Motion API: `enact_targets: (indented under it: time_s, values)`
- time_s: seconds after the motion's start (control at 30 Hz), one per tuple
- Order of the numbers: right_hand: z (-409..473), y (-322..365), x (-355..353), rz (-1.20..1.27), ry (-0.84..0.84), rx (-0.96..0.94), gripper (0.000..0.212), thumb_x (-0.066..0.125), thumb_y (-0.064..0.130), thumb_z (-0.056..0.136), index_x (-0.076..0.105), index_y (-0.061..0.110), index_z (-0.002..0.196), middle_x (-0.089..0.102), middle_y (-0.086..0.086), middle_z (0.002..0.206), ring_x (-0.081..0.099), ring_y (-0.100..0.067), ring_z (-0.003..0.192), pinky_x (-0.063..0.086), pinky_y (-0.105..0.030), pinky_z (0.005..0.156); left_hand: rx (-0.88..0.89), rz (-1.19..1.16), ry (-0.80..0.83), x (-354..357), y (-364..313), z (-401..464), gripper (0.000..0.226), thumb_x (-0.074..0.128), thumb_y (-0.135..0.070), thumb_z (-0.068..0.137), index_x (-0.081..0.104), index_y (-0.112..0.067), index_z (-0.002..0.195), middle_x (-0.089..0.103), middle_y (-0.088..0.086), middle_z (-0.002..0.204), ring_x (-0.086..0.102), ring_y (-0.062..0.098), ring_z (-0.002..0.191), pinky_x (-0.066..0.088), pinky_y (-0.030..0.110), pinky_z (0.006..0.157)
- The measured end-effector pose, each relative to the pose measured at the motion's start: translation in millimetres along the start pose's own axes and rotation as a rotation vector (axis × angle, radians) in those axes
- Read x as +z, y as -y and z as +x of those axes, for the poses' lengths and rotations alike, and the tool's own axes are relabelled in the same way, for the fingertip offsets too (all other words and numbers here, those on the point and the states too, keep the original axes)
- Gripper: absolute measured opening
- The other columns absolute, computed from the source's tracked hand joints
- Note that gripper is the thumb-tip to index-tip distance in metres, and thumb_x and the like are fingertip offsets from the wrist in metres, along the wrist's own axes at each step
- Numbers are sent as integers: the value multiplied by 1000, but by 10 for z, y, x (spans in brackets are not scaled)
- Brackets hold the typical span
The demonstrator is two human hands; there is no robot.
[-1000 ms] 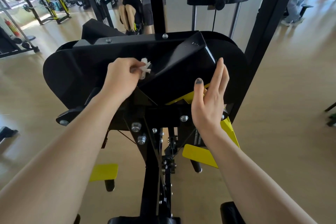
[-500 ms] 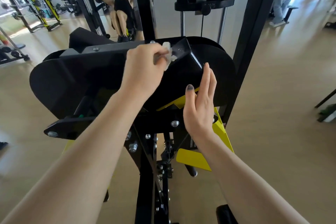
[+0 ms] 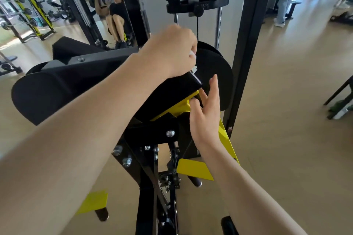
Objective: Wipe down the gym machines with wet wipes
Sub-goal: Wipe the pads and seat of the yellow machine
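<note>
A white wipe point(image 3: 193, 62) is gripped in the left hand point(image 3: 169, 51) and pressed against the black pad point(image 3: 214, 74). Just below it, the right hand point(image 3: 207, 112) is held open, fingers point(image 3: 214, 87) straight, beside the pad.

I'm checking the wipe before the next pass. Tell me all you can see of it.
The wet wipe is white and crumpled, mostly hidden inside the left hand, whose curled fingers grip it. Only small bits poke out at the fingertips, against the black machine pad. Its dampness and dirt cannot be judged.

black pad point(image 3: 57, 91), yellow bracket point(image 3: 193, 169), white wipe point(image 3: 193, 57)
</note>
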State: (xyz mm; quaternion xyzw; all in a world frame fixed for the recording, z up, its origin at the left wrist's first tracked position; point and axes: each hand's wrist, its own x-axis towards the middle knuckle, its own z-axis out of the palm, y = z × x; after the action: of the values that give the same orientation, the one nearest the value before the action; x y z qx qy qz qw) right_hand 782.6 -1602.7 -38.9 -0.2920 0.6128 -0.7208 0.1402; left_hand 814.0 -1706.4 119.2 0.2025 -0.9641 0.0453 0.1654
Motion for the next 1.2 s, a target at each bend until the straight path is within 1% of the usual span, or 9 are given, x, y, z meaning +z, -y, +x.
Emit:
enact_targets:
  time_s: [0.13, 0.2, 0.33, 0.57, 0.7, 0.83, 0.97, 1.1, 1.2]
  values:
    - [135, 16, -85, 210, -39, 191, 88, 48, -7, 97, 10, 38, 163, 20, 10, 168, 41, -17, 146, 44, -39, 115, -33, 206, 167, 74, -353, 210, 21, 63, -15, 92, 67, -11, 112, 61, 13, 105, 51, 24, 83, 42, 35, 71]
    - [167, 7, -149, 302, -62, 253, 92, 47, -12, 93, 13, 39, 162, 24, 8, 167, 44, -19, 144, 43, -49, 115, 32, 291, 219, 227, -542, 184, 24, 66, -16, 93, 65, -10, 116, 64, 15, 112, 57, 27, 88, 44, 36, 71]
    - [148, -36, -224, 314, -50, 259, 94, 46, -17, 91, 15, 34, 163, 34, 8, 163, 48, -16, 140, 56, -21, 94, 179, 482, 293, 595, -704, -22, 20, 59, -12, 96, 67, -13, 115, 66, 7, 109, 65, 27, 104, 50, 36, 74]
    - [171, -15, -181, 266, 5, 249, 92, 48, -18, 88, 24, 33, 161, 45, 6, 157, 53, -14, 134, 53, -37, 105, 249, 515, 120, 541, -588, -62, 20, 53, -8, 97, 66, -11, 112, 66, 9, 110, 59, 26, 109, 47, 34, 83]
    - [160, 32, -225, 348, -11, 286, 91, 45, -18, 87, 27, 34, 160, 40, 9, 158, 52, -19, 136, 50, -48, 108, 189, 442, 67, 489, -603, -9, 19, 58, -23, 98, 64, -10, 110, 66, 11, 106, 61, 28, 102, 41, 36, 70]
    - [63, 114, -223, 214, 6, 143, 95, 44, -19, 83, 31, 39, 157, 39, 27, 150, 39, -8, 145, 39, -46, 119, -22, 197, -8, 159, -313, 118, 19, 60, -25, 96, 60, -8, 88, 60, 9, 90, 60, 27, 83, 45, 38, 68]
    - [107, 206, -177, 63, 161, -17, 91, 51, -13, 84, 35, 40, 156, 33, 17, 163, 22, -4, 153, 23, -48, 126, -33, -72, -49, 117, -8, 116, 17, 60, -23, 93, 77, -21, 95, 72, -1, 95, 63, 15, 88, 48, 28, 78]
    - [247, 282, -235, -19, 205, -66, 81, 55, -14, 82, 48, 29, 150, 51, 9, 149, 40, -6, 142, 36, -44, 121, -70, -210, -113, 291, 111, 77, 19, 56, -33, 96, 74, -26, 95, 68, 0, 98, 47, 10, 102, 35, 27, 83]
    - [399, 355, -246, -84, 222, -53, 80, 56, -10, 78, 47, 28, 148, 48, 6, 137, 44, -10, 134, 39, -42, 117, -109, -248, -130, 355, 122, 68, 28, 49, -32, 100, 72, -23, 87, 65, -2, 91, 40, 9, 105, 40, 31, 88]
